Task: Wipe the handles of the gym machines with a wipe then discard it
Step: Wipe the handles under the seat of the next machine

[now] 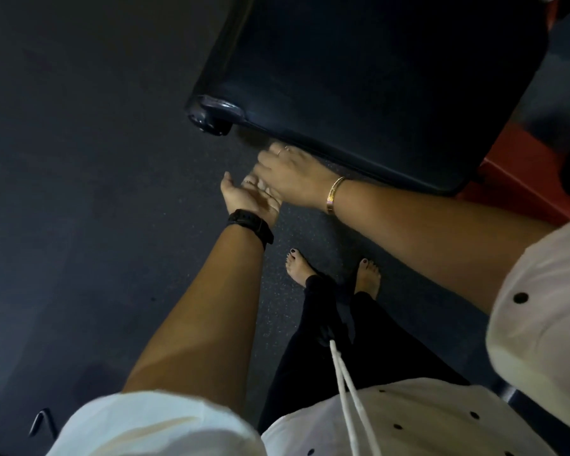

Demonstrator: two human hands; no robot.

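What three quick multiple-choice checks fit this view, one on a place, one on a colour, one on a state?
1. Where is the right hand?
A) by the near edge of the dark pad
B) down by the bare feet
C) on the red frame

2. What colour is the band on the left wrist?
A) gold
B) black
C) white

3. How is the left hand?
A) clenched in a fist
B) gripping a wipe
C) open, palm showing

Answers:
1 A, the hand sits right at the pad's near edge.
2 B, a black band wraps that wrist.
3 C, the thumb stands off a bare palm and no wipe shows in it.
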